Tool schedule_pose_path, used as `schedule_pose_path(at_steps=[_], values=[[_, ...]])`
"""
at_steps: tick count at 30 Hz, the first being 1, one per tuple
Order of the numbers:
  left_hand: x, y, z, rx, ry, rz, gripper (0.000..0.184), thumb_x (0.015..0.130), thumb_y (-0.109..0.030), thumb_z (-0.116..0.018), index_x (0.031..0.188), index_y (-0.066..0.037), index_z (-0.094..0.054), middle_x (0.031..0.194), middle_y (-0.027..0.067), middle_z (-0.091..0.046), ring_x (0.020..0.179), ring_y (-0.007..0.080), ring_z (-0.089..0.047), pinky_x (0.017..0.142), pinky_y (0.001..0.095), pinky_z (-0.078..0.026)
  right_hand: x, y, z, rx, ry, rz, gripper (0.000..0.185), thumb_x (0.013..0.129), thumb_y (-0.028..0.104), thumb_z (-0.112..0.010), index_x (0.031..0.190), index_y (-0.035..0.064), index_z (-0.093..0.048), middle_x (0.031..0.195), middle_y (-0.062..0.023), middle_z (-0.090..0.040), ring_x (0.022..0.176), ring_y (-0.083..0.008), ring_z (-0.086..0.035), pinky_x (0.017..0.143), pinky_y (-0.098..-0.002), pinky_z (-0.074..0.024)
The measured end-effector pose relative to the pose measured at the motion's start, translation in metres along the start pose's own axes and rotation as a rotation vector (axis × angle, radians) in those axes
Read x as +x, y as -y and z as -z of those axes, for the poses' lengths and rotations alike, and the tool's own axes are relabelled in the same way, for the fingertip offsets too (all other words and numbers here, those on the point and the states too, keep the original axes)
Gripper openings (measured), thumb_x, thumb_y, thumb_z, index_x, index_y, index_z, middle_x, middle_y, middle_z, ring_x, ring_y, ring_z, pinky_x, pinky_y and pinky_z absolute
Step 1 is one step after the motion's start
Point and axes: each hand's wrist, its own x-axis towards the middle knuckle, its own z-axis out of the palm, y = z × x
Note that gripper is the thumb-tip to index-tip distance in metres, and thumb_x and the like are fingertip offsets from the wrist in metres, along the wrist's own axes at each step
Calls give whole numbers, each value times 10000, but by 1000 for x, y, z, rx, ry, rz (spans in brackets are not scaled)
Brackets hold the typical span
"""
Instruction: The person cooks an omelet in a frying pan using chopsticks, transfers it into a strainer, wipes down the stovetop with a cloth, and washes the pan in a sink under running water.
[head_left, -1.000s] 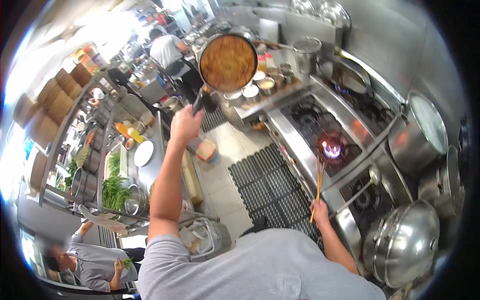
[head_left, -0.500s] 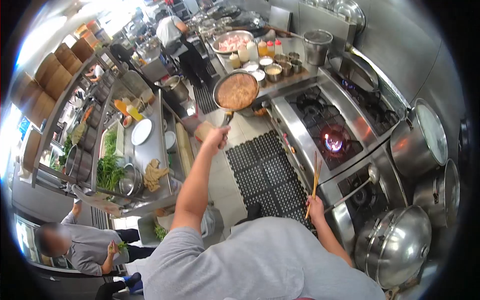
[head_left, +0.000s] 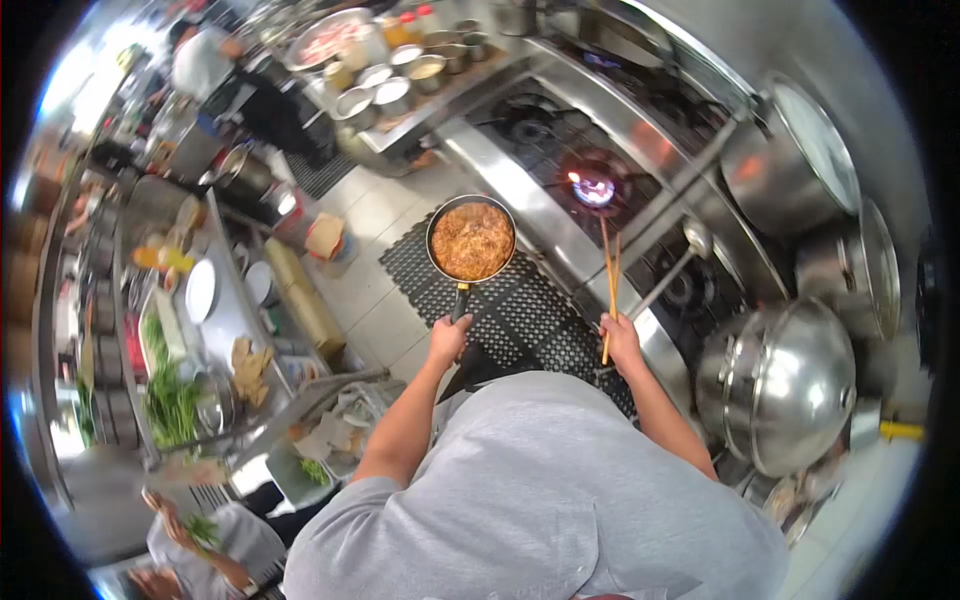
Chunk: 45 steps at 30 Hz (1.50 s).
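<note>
A frying pan is held out over the floor, with my left hand wrapped round its black handle. Filling the pan is a round, browned, flat food, perhaps a pancake or omelette. A pair of long wooden chopsticks points up and forward from my right hand, which is closed round their lower end. Beyond the chopstick tips a lit gas burner shows an orange and violet flame, with no pan over it.
To the right are a ladle, a large domed steel pot and tall stockpots. A black rubber mat covers the floor. At left, a counter holds a white plate and greens. Two co-workers stand at left.
My left hand has drawn the frying pan down and closer to my body. The view has turned, and the chopsticks now point towards the lit burner.
</note>
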Motion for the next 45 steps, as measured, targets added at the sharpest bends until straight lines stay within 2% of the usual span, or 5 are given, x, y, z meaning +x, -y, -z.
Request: schedule_pose_path(at_steps=[15,18,21,32,45], values=[[218,-145,-200,527,432,-205,434,831,-342,-653,866,91,-638,684,165,-640,595,257,-630,571,390,-485,-18,25,16,-127,-364,-225,303,913,293,-616,804,10,-610,633,-26,-560,600,-127,-516,578,-310,-415],[274,-125,-215,559,473,-340,355,864,-310,-649,768,25,-580,563,73,-555,400,165,-496,384,325,-393,-4,38,6,-111,-451,-261,309,910,297,-622,788,14,-612,628,-19,-536,594,-123,-492,571,-318,-402],[288,-136,-214,670,555,-212,476,828,-412,-647,859,63,-648,726,202,-661,710,324,-670,702,420,-505,22,33,-11,25,-477,-260,325,910,307,-623,776,11,-608,626,-21,-524,592,-124,-477,568,-323,-395],[262,-144,-205,808,380,-447,525,862,-468,-613,860,57,-627,868,323,-647,889,487,-627,821,524,-483,127,105,-43,194,-458,-218,295,931,290,-628,780,40,-582,632,37,-455,574,-85,-400,520,-288,-327],[286,-129,-203,657,588,-351,427,911,-385,-620,776,11,-539,545,90,-566,424,194,-563,413,347,-433,148,118,-45,154,-402,-281,318,921,306,-630,787,20,-593,636,5,-482,593,-107,-432,546,-297,-358]])
